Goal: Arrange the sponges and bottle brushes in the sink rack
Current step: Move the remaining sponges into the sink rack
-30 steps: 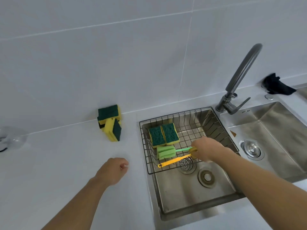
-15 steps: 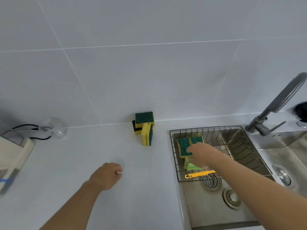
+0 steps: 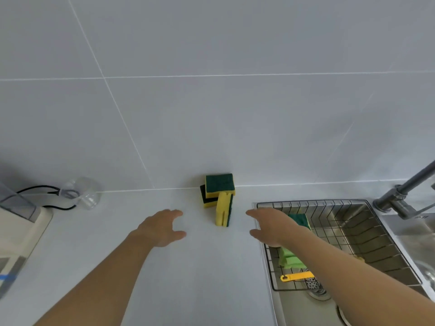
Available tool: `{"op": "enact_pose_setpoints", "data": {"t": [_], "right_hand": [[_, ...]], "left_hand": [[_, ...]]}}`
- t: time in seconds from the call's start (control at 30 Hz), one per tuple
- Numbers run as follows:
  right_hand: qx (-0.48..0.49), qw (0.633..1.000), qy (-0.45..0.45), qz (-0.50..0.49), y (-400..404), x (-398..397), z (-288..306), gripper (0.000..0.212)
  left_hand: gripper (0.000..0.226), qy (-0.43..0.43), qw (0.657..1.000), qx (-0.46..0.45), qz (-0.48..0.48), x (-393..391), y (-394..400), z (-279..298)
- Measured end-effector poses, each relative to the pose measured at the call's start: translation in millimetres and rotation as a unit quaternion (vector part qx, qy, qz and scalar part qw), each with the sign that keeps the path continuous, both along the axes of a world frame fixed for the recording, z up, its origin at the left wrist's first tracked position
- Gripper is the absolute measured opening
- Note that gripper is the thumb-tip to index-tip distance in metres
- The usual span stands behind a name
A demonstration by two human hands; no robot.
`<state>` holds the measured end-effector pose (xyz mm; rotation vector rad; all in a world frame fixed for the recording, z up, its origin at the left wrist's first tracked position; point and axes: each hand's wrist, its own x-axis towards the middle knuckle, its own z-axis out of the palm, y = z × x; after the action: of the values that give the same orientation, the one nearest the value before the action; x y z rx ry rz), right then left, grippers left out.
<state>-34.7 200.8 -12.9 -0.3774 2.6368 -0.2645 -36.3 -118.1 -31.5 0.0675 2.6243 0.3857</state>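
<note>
With a green-topped sponge (image 3: 300, 220) and a green bottle brush (image 3: 290, 258) already in the sink rack (image 3: 381, 252), I judge the job partly done: both my hands, left (image 3: 162, 228) and right (image 3: 270, 228), are open and empty, flanking three sponges (image 3: 220, 198) left on the table (image 3: 188, 267).

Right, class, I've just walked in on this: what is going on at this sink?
A person is tidying sponges into the wire sink rack. Both hands are open and empty: the left hand and right hand reach from either side toward three sponges on the counter by the wall. In the rack already lie a green-topped sponge, a light green brush head and a yellow handle.
</note>
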Motion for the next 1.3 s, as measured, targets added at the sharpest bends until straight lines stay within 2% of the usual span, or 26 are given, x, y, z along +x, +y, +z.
{"op": "enact_pose_setpoints", "data": {"t": [0.23, 0.47, 0.63, 0.9, 1.07, 1.3], "right_hand": [[-0.135, 0.989, 0.012, -0.065, -22.1, -19.3, -18.0, 0.091], [-0.154, 0.985, 0.026, -0.077, -31.1, -37.0, -31.5, 0.099], [-0.175, 0.98, 0.033, -0.085, -36.3, -42.3, -42.3, 0.091], [-0.209, 0.967, 0.048, -0.139, -43.3, -43.6, -54.4, 0.065], [-0.228, 0.958, 0.077, -0.158, -52.1, -31.9, -59.1, 0.063], [-0.262, 0.941, 0.061, -0.203, -58.8, -22.9, -62.5, 0.06]], "left_hand": [[0.073, 0.118, 0.99, 0.058, -0.043, -68.6, 27.4, 1.0], [0.081, 0.166, 0.973, 0.068, -0.143, -119.6, 54.2, -7.4], [0.084, 0.141, 0.974, 0.079, -0.156, -131.5, 63.7, -18.3], [0.085, 0.126, 0.979, 0.133, -0.089, -137.3, 64.8, -30.1], [0.076, 0.131, 0.978, 0.153, -0.06, -136.9, 65.2, -32.6], [0.07, 0.134, 0.976, 0.166, -0.035, -134.2, 65.9, -31.8]]}}
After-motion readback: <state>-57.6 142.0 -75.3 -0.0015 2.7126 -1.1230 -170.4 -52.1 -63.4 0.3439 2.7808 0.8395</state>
